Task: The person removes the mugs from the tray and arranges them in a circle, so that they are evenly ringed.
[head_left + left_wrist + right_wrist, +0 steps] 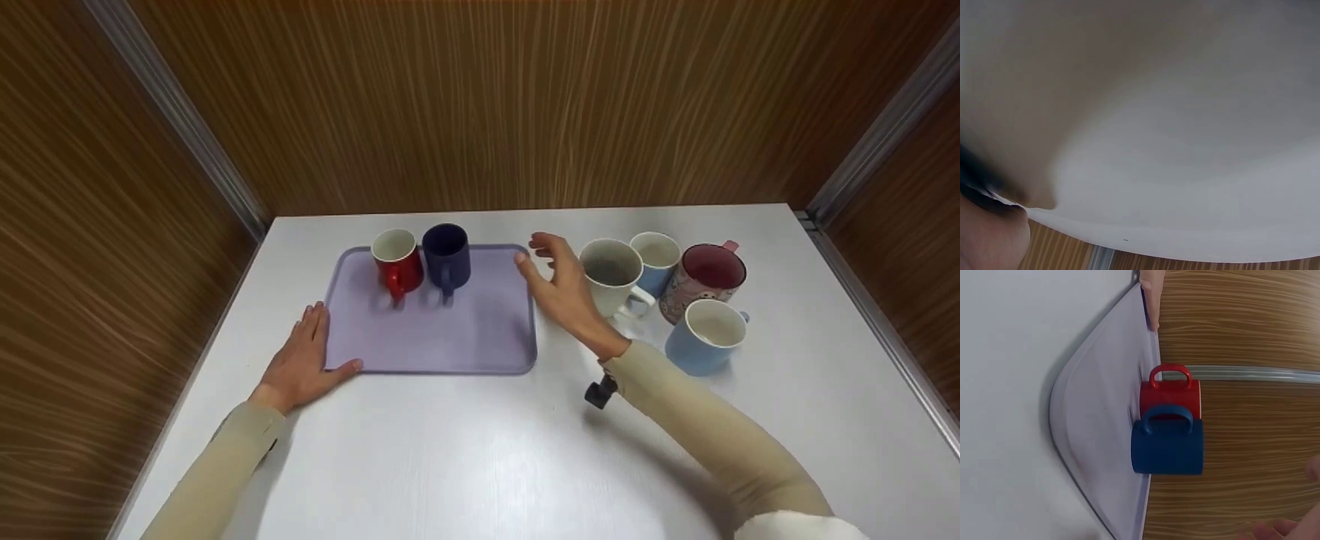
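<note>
A lavender tray (435, 341) lies on the white table, with a red mug (400, 271) and a dark blue mug (450, 259) standing side by side along its back. At the tray's left side, my left hand (300, 367) rests flat with straight fingers, the thumb touching the front-left corner. My right hand (566, 292) is over the tray's right edge, thumb and fingers spread apart and holding nothing. Just right of it stands a white mug (602, 296), partly hidden by the hand. In the right wrist view, the blue mug (1167, 447) overlaps the red mug (1171, 396).
Right of the white mug are a blue mug with a white inside (654, 277), a pink patterned mug (690, 289) and a light blue mug (697, 349), grouped closely. Wood-grain panels (480, 112) close off the table's back and sides.
</note>
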`<move>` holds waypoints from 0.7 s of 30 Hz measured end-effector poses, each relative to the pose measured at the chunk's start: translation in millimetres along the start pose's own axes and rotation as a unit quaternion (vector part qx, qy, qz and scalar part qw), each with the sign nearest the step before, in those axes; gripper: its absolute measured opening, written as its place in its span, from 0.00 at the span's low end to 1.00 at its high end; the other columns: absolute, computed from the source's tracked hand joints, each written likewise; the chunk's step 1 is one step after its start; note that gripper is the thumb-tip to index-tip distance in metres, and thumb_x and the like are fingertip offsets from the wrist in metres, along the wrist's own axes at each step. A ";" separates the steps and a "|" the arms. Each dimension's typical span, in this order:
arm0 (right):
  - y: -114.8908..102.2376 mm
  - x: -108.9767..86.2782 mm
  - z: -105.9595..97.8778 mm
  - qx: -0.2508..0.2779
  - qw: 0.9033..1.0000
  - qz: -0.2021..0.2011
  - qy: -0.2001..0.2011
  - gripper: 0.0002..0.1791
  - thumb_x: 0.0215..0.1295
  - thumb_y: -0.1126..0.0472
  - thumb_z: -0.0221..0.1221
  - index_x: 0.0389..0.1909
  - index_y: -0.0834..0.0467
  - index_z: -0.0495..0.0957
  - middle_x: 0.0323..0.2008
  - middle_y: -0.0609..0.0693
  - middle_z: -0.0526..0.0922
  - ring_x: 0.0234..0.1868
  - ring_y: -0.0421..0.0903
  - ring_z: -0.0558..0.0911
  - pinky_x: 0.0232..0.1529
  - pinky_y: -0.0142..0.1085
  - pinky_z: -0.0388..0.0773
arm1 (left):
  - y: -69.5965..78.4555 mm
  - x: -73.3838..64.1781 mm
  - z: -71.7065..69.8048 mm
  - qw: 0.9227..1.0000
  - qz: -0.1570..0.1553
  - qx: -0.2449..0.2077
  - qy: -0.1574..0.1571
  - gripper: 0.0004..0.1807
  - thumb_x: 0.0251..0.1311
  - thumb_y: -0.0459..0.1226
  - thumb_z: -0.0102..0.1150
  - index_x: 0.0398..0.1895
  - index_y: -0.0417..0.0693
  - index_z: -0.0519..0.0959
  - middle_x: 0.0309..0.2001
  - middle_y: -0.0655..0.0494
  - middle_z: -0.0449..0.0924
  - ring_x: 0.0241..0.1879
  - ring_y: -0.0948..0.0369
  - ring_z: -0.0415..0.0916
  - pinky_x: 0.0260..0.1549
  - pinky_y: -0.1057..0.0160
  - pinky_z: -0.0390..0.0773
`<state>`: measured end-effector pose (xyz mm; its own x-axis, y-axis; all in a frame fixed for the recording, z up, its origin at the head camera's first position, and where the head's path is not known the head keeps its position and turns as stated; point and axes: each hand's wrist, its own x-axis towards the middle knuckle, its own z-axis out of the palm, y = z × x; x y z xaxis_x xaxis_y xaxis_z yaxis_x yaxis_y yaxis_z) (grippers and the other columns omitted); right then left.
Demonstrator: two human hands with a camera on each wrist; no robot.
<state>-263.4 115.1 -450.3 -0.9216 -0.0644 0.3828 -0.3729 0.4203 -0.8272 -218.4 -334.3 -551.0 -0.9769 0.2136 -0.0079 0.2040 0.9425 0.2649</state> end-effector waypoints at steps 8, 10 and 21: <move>-0.7 10.5 37.3 0.026 0.999 0.014 -0.026 0.28 0.76 0.54 0.63 0.70 0.65 0.73 0.64 0.63 0.81 0.66 0.63 0.79 0.67 0.57 0.77 | 1.1 -0.9 -0.4 1.000 0.006 0.003 0.006 0.67 0.66 0.74 0.52 0.86 0.32 0.42 0.87 0.35 0.38 0.87 0.39 0.35 0.83 0.39 0.47; 0.0 12.5 46.0 0.020 0.999 0.016 -0.033 0.28 0.77 0.54 0.63 0.69 0.65 0.73 0.64 0.63 0.80 0.66 0.63 0.79 0.66 0.56 0.77 | 1.5 -1.0 -0.3 1.000 0.009 0.002 0.009 0.67 0.66 0.74 0.53 0.85 0.31 0.43 0.87 0.35 0.39 0.87 0.38 0.35 0.84 0.39 0.47; 6.6 17.6 87.0 0.000 0.997 0.044 -0.058 0.30 0.77 0.52 0.63 0.69 0.69 0.73 0.63 0.65 0.81 0.63 0.63 0.81 0.66 0.52 0.78 | 2.4 -0.3 -1.4 1.000 0.006 0.000 0.006 0.67 0.66 0.74 0.52 0.86 0.32 0.42 0.87 0.35 0.39 0.87 0.38 0.36 0.83 0.38 0.47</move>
<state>-291.4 38.1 -484.8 -0.9568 -0.1311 0.2595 -0.2907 0.4297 -0.8549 -217.7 -332.5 -549.0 -0.9749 0.2225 0.0074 0.2164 0.9395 0.2654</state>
